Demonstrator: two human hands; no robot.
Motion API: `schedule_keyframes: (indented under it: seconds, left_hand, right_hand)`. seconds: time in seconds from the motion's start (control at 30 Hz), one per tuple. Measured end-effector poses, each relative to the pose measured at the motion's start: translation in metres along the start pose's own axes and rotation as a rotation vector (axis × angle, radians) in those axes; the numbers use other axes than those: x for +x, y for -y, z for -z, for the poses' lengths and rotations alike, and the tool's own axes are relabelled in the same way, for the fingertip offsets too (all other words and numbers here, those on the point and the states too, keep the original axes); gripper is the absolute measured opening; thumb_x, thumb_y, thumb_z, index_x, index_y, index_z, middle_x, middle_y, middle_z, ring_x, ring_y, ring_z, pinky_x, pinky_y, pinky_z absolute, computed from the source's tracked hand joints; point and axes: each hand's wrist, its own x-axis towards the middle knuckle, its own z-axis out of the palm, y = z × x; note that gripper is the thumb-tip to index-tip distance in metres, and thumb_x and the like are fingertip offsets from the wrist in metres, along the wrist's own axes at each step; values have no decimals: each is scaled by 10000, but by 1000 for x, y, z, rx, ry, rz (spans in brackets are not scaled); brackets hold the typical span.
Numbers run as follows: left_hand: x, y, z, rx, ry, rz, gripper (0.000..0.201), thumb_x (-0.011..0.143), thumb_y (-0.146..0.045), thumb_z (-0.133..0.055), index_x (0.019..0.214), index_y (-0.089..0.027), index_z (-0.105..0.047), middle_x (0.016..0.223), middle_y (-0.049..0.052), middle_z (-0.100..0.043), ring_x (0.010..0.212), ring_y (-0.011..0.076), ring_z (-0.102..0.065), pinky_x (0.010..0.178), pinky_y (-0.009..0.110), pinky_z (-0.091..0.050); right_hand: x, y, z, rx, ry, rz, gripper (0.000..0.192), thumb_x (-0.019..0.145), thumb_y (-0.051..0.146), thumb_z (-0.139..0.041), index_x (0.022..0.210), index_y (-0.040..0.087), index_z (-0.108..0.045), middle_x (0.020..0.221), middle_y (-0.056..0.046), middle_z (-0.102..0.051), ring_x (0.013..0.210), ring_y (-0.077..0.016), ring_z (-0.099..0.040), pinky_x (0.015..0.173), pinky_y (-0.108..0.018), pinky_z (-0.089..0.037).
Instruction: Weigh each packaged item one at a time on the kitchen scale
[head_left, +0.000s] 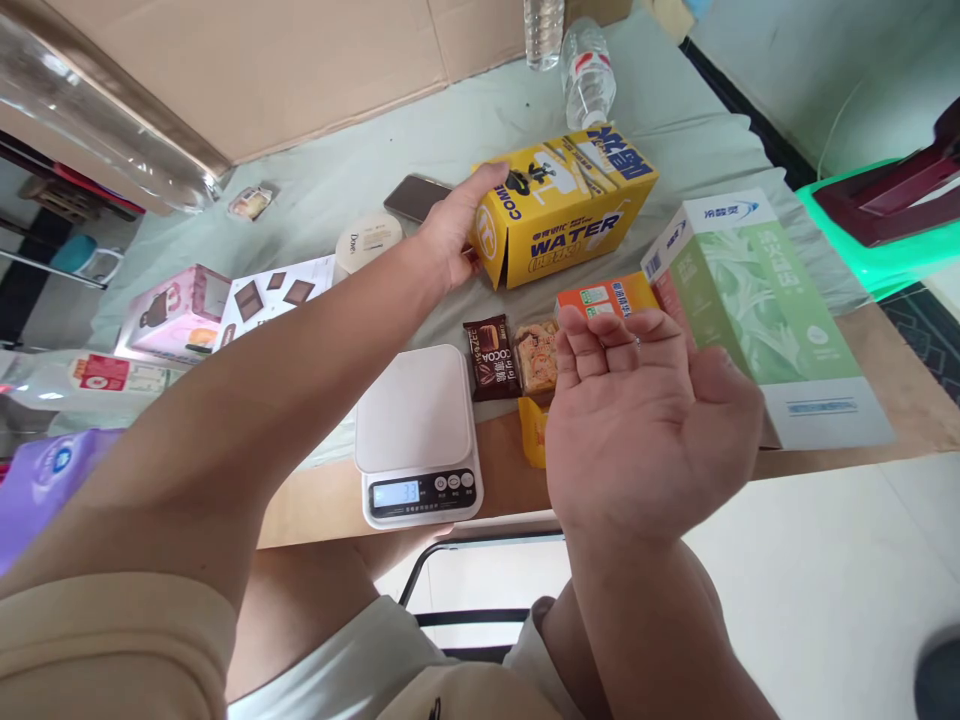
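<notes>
My left hand (457, 228) grips the near left end of a yellow drink box (577, 200) with "WATER" printed on its side. The box lies on its side at the middle of the table. My right hand (645, 420) is turned palm up with fingers slightly curled, and nothing lies in it. Beyond its fingers are an orange box (607, 295), partly covered, and a clear-wrapped cracker (536, 357). A brown cocoa snack packet (492, 358) and a yellow packet (533, 435) are close by. To their left sits a white kitchen scale (415, 410) with its display lit.
A tall green and white box (772, 320) stands at the right. Two clear bottles (589, 75) are at the back. A phone (415, 197), a round tub (367, 240), a chocolate-print box (281, 295), a pink box (174, 312) and a lying bottle (97, 378) are leftward.
</notes>
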Motion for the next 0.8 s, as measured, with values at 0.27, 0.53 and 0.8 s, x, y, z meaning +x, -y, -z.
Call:
schedule_keyframes:
  seconds: [0.27, 0.53, 0.8]
  left_hand:
    - [14, 12, 7, -73, 53, -88, 548, 850, -484, -846, 1298, -296, -593, 1094, 56, -784, 1376, 288, -611, 947, 331, -557]
    - [5, 13, 2, -72, 94, -107, 423, 896, -426, -795, 1250, -285, -610, 1096, 50, -801, 1348, 279, -619, 978, 358, -540]
    - [13, 14, 6, -89, 112, -61, 511, 866, -475, -834, 1247, -243, -584, 1304, 70, -762, 1227, 241, -713, 965, 355, -577]
  right_hand:
    - [-1, 0, 0, -24, -15, 0, 292, 871, 497, -516, 834, 234, -637, 875, -4, -636, 893, -170, -723, 1088, -458, -584]
    - [1, -3, 1, -68, 34, 55, 250, 874, 464, -550, 849, 233, -642, 896, -1, -626, 898, -165, -717, 1101, -466, -588]
    - [-10, 50, 9, -335, 327, 123, 129, 811, 184, -658, 892, 183, -759, 967, -44, -794, 976, -177, -800, 1002, -355, -675]
